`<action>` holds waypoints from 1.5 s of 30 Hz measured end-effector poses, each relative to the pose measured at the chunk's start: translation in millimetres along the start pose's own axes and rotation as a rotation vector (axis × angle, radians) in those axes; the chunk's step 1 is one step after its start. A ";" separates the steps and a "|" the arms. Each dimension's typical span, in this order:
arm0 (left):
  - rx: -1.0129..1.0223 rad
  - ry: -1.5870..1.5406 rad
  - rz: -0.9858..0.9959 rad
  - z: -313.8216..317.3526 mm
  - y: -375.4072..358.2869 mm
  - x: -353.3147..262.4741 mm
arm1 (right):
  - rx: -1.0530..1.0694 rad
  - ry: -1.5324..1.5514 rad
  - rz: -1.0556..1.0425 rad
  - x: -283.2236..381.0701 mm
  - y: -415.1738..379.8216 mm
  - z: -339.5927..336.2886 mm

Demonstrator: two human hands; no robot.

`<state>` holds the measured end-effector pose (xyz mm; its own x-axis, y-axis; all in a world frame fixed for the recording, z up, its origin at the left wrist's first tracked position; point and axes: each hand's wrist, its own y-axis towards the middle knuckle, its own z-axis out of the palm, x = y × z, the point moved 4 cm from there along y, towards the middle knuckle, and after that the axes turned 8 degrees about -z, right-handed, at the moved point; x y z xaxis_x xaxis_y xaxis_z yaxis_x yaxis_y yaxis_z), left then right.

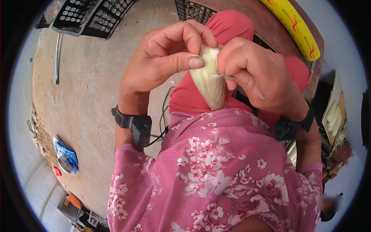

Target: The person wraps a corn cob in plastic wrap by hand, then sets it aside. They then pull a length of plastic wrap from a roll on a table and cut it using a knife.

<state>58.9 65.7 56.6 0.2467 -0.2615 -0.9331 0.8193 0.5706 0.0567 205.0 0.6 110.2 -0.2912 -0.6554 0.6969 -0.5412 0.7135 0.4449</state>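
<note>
Both hands grip a pale corn ear [210, 79] held at chest height above red-trousered knees: the left hand [162, 58] pinches its upper side between thumb and forefinger, while the right hand [255, 71] pulls a thin strand from its side. Most husk appears already stripped, with only pale inner layers and silk left, judging by its look. Below lies a bare concrete floor [89, 89] with black crates [91, 15] and a crushed can [65, 161]; more peeled ears [334, 116] sit at right.
</note>
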 end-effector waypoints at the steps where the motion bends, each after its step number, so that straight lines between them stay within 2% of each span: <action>1: 0.014 -0.021 0.015 0.1 0.9 0.5 | 0.016 -0.002 0.001 -0.4 3.1 -1.2; 5: 0.051 -0.055 0.048 -0.5 0.4 1.4 | 0.098 0.080 0.110 1.2 11.1 -5.8; 11: 0.055 -0.041 0.057 0.9 0.5 1.3 | 0.166 0.139 0.123 2.6 14.3 -8.5; 17: 0.074 -0.066 0.031 1.7 1.4 1.7 | 0.173 0.399 0.297 3.3 12.0 -8.1; 20: 0.078 -0.064 0.039 2.0 1.7 2.3 | 0.216 0.391 0.345 4.2 12.8 -8.2; 23: 0.074 -0.055 0.049 2.5 2.0 1.9 | 0.164 0.485 0.397 3.5 11.2 -6.5; 26: 0.050 -0.060 0.034 5.3 1.7 0.7 | 0.075 0.418 0.334 0.7 9.9 -6.1; 32: 0.020 -0.046 -0.033 6.2 0.3 -2.8 | -0.112 0.427 0.410 0.6 12.7 -3.2; 34: 0.022 -0.047 -0.032 5.0 0.4 -1.5 | -0.071 0.096 0.094 2.6 19.3 -9.0; 36: 0.037 -0.047 -0.017 4.5 0.5 -0.7 | -0.088 -0.066 -0.109 10.2 22.7 -7.4; 39: 0.066 -0.118 0.036 7.6 3.0 -0.7 | -0.122 -0.128 -0.191 20.3 25.8 -0.7; 41: 0.060 -0.112 0.026 5.1 2.3 1.0 | -0.033 -0.273 -0.175 18.5 21.6 -3.2; 45: 0.013 -0.095 0.020 8.1 0.2 -1.3 | -0.082 -0.333 -0.263 9.7 24.1 -3.1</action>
<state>63.0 59.8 60.7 0.3110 -0.3230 -0.8939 0.8198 0.5669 0.0804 191.5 12.2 129.4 -0.3979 -0.8523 0.3396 -0.5702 0.5197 0.6362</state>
